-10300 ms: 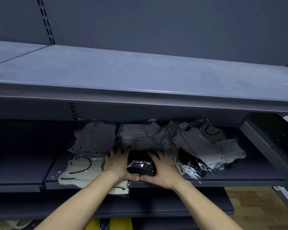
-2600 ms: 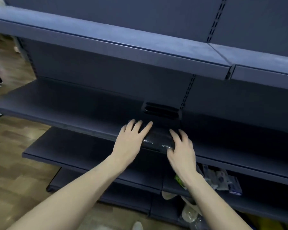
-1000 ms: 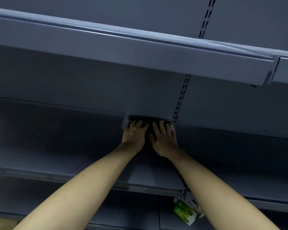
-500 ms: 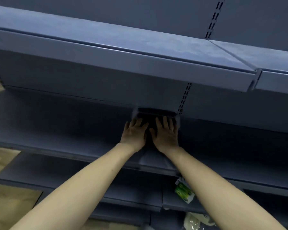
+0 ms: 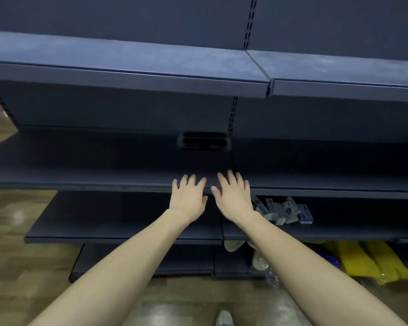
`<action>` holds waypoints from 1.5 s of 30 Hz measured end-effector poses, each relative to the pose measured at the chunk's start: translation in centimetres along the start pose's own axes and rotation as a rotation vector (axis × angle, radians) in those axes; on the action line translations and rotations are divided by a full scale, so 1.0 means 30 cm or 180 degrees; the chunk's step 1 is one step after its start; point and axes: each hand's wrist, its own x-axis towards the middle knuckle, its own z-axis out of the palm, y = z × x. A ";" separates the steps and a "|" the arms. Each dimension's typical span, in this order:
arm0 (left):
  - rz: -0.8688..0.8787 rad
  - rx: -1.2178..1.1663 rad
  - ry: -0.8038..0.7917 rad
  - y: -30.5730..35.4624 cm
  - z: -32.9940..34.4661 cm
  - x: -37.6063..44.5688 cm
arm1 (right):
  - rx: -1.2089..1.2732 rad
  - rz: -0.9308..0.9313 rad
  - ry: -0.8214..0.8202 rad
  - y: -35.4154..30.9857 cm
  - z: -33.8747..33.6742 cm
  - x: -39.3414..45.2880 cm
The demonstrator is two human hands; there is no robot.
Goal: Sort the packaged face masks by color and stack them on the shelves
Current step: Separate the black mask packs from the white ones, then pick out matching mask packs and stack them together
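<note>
Black masks (image 5: pixel 204 144) stacked at shelf back — hands (image 5: pixel 212 198) well apart.

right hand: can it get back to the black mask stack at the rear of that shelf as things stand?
Probably yes. The right hand is open and holds nothing, at the shelf's front edge. The black mask stack sits straight ahead against the back panel, with bare shelf between them. The left hand lies beside it, not across the path.

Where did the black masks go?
In the head view, the black masks sit stacked at the back of the middle shelf, beside the slotted upright, beyond both hands.
</note>
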 end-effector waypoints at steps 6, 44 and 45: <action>0.0206 0.0080 0.0025 0.161 -0.004 -0.080 | -0.0058 0.0073 0.0075 0.124 -0.060 -0.173; 0.2681 -0.0004 -0.0600 2.641 0.467 0.072 | 0.0277 0.2729 0.0602 2.350 -0.503 -1.115; 0.2688 0.0006 -0.0578 2.682 0.475 0.116 | 0.0261 0.2750 0.0600 2.404 -0.520 -1.089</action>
